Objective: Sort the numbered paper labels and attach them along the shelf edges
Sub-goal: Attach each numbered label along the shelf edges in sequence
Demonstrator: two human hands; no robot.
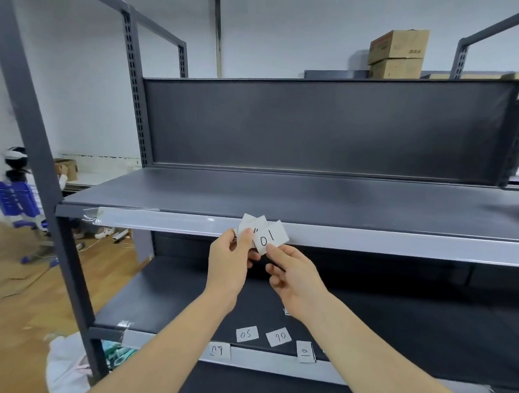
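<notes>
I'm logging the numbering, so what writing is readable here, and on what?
"01": front label of held stack.
"05": loose label on lower shelf.
"90", as it lies: next label.
"10" or "01", sideways: label at shelf edge.
Unreadable: label in edge strip, print on cardboard boxes.

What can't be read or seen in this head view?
All in the head view:
- Fanned labels behind the 01 label: numbers covered by it and the left hand's fingers.
- Label on the lower shelf edge: writing too blurred to read.
- Paper slip: mostly behind the right forearm.
</notes>
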